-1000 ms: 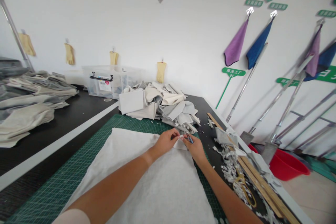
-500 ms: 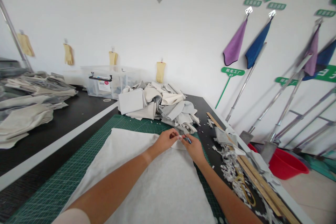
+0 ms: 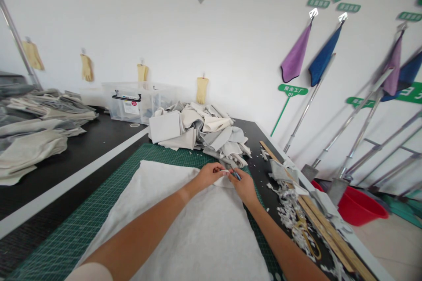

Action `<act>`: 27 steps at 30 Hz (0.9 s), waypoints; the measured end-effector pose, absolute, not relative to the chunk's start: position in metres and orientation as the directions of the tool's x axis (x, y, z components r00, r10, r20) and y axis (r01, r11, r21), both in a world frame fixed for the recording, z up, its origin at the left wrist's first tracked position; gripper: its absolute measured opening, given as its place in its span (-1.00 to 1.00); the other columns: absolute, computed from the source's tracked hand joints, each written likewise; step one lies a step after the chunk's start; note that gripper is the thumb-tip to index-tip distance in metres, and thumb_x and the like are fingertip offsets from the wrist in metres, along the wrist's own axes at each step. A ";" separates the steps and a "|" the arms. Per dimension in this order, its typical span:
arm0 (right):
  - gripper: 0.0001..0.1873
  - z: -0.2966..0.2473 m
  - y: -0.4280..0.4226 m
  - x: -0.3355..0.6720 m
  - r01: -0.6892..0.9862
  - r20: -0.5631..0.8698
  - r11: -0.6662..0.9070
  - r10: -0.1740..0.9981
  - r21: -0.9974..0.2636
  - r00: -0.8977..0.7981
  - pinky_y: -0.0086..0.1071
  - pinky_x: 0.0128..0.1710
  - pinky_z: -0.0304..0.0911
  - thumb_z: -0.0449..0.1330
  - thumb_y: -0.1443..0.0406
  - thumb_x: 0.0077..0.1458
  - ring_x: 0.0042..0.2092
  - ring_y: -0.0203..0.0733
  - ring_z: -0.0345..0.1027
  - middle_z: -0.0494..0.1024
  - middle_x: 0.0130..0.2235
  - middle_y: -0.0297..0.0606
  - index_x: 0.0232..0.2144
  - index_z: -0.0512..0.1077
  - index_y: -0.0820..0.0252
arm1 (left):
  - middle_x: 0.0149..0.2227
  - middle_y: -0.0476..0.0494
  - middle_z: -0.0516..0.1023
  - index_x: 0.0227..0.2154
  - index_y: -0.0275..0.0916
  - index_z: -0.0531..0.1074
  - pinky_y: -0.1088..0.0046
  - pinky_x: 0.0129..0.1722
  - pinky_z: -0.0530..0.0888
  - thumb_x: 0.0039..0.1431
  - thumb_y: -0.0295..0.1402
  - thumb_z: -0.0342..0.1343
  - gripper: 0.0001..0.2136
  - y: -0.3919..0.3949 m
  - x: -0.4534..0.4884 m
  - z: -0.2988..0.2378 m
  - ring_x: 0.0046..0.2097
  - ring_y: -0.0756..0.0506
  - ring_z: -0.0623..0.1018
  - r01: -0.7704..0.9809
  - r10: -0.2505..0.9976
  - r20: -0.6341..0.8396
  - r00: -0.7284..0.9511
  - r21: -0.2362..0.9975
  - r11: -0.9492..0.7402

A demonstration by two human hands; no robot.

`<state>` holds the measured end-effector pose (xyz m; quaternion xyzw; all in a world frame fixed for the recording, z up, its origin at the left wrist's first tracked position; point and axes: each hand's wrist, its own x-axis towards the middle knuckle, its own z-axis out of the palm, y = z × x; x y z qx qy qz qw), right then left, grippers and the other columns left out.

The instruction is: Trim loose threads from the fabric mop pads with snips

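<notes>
A large piece of white cloth (image 3: 194, 228) lies spread over a green cutting mat (image 3: 89, 206). At the cloth's far right corner, my left hand (image 3: 210, 174) is closed, pinching the edge between thumb and fingers. Just beside it, my right hand (image 3: 243, 183) is closed around a small blue tool (image 3: 236, 176), mostly covered by the fingers, so its exact kind is unclear. Both hands nearly meet, with a thin strip of the cloth's edge showing between them.
Beyond the mat sits a heap of grey and white fabric pieces (image 3: 191, 125) beside a clear plastic box (image 3: 128, 107). Fabric stacks (image 3: 39, 127) lie left. Along the right edge are wooden strips (image 3: 326, 232), scraps (image 3: 286, 204) and gold-handled scissors (image 3: 308, 239). A red basin (image 3: 361, 206) stands below.
</notes>
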<state>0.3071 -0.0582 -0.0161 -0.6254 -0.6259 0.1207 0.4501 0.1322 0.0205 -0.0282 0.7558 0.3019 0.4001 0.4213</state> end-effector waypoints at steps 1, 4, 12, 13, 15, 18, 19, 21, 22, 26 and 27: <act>-0.64 -0.016 -0.059 0.307 0.675 0.414 0.190 0.891 -0.713 0.187 -0.43 -0.44 0.05 0.19 0.00 0.13 -0.44 -0.22 0.25 0.48 -0.50 -0.36 -0.42 0.54 0.16 | -0.46 -0.03 0.48 -0.25 -0.31 0.55 0.53 -0.45 0.26 0.14 -0.16 0.22 -0.71 0.021 0.132 -0.029 -0.43 0.01 0.39 0.100 0.793 0.344 0.503 0.888 -0.449; -0.64 -0.016 -0.059 0.307 0.680 0.417 0.195 0.891 -0.707 0.179 -0.42 -0.44 0.04 0.17 0.00 0.15 -0.44 -0.22 0.25 0.47 -0.49 -0.36 -0.40 0.53 0.15 | -0.40 -0.06 0.52 -0.28 -0.32 0.50 0.54 -0.43 0.29 0.14 -0.14 0.22 -0.71 0.022 0.132 -0.030 -0.41 0.01 0.42 0.011 0.781 0.339 0.524 0.914 -0.405; -0.69 -0.018 -0.058 0.307 0.690 0.416 0.193 0.893 -0.698 0.171 -0.43 -0.42 0.05 0.16 0.06 0.16 -0.43 -0.22 0.27 0.49 -0.48 -0.36 -0.38 0.54 0.14 | -0.50 0.03 0.41 -0.30 -0.32 0.51 0.55 -0.49 0.18 0.09 -0.09 0.25 -0.66 0.027 0.134 -0.033 -0.48 0.05 0.31 0.083 0.805 0.262 0.533 0.930 -0.357; -0.69 -0.017 -0.059 0.307 0.696 0.416 0.192 0.894 -0.692 0.168 -0.43 -0.43 0.05 0.15 0.06 0.16 -0.43 -0.23 0.27 0.49 -0.48 -0.37 -0.37 0.55 0.14 | -0.51 0.03 0.41 -0.29 -0.32 0.53 0.55 -0.49 0.17 0.10 -0.09 0.23 -0.66 0.027 0.134 -0.033 -0.48 0.05 0.30 0.098 0.801 0.260 0.540 0.925 -0.366; -0.67 -0.016 -0.060 0.306 0.706 0.412 0.187 0.897 -0.683 0.162 -0.43 -0.44 0.04 0.14 0.05 0.17 -0.43 -0.24 0.27 0.49 -0.47 -0.37 -0.35 0.55 0.14 | -0.50 0.01 0.43 -0.29 -0.33 0.56 0.53 -0.48 0.17 0.13 -0.09 0.20 -0.66 0.026 0.134 -0.031 -0.47 0.04 0.32 0.115 0.791 0.263 0.552 0.916 -0.385; -0.65 -0.014 -0.061 0.304 0.712 0.406 0.181 0.900 -0.678 0.158 -0.43 -0.43 0.04 0.13 0.03 0.18 -0.42 -0.24 0.28 0.50 -0.45 -0.37 -0.36 0.54 0.15 | -0.45 -0.04 0.49 -0.30 -0.35 0.56 0.53 -0.44 0.22 0.14 -0.12 0.19 -0.68 0.024 0.133 -0.028 -0.44 0.02 0.37 0.090 0.792 0.277 0.544 0.919 -0.384; -0.65 -0.014 -0.061 0.304 0.712 0.403 0.180 0.902 -0.679 0.157 -0.43 -0.42 0.05 0.13 0.03 0.18 -0.41 -0.23 0.28 0.50 -0.45 -0.36 -0.36 0.54 0.15 | -0.44 -0.05 0.51 -0.29 -0.35 0.56 0.53 -0.44 0.23 0.14 -0.14 0.19 -0.68 0.024 0.132 -0.027 -0.43 0.02 0.38 0.071 0.792 0.286 0.539 0.922 -0.381; -0.66 -0.013 -0.061 0.304 0.713 0.395 0.175 0.906 -0.679 0.154 -0.43 -0.41 0.06 0.13 0.04 0.17 -0.40 -0.22 0.30 0.51 -0.44 -0.36 -0.36 0.54 0.15 | -0.41 -0.09 0.54 -0.27 -0.36 0.56 0.52 -0.42 0.25 0.14 -0.17 0.20 -0.70 0.023 0.132 -0.027 -0.41 0.00 0.41 0.038 0.786 0.303 0.539 0.923 -0.382; -0.67 -0.013 -0.061 0.304 0.714 0.388 0.170 0.909 -0.680 0.153 -0.43 -0.40 0.07 0.14 0.04 0.16 -0.40 -0.21 0.31 0.51 -0.44 -0.35 -0.35 0.54 0.14 | -0.40 -0.11 0.56 -0.26 -0.36 0.57 0.52 -0.41 0.27 0.14 -0.19 0.19 -0.71 0.023 0.132 -0.028 -0.40 0.00 0.43 0.032 0.780 0.309 0.544 0.922 -0.387; -0.68 -0.014 -0.061 0.305 0.720 0.360 0.150 0.921 -0.678 0.147 -0.43 -0.41 0.06 0.14 0.05 0.15 -0.40 -0.21 0.31 0.51 -0.44 -0.36 -0.35 0.54 0.14 | -0.34 -0.16 0.61 -0.26 -0.35 0.59 0.50 -0.35 0.33 0.13 -0.24 0.20 -0.74 0.024 0.132 -0.031 -0.35 -0.04 0.50 0.060 0.772 0.311 0.554 0.910 -0.410; -0.68 -0.013 -0.061 0.305 0.719 0.359 0.151 0.922 -0.678 0.145 -0.43 -0.41 0.06 0.14 0.05 0.16 -0.40 -0.21 0.31 0.51 -0.44 -0.36 -0.35 0.53 0.14 | -0.34 -0.16 0.62 -0.26 -0.35 0.59 0.50 -0.34 0.34 0.13 -0.24 0.20 -0.75 0.025 0.132 -0.032 -0.34 -0.04 0.51 0.068 0.777 0.309 0.548 0.909 -0.410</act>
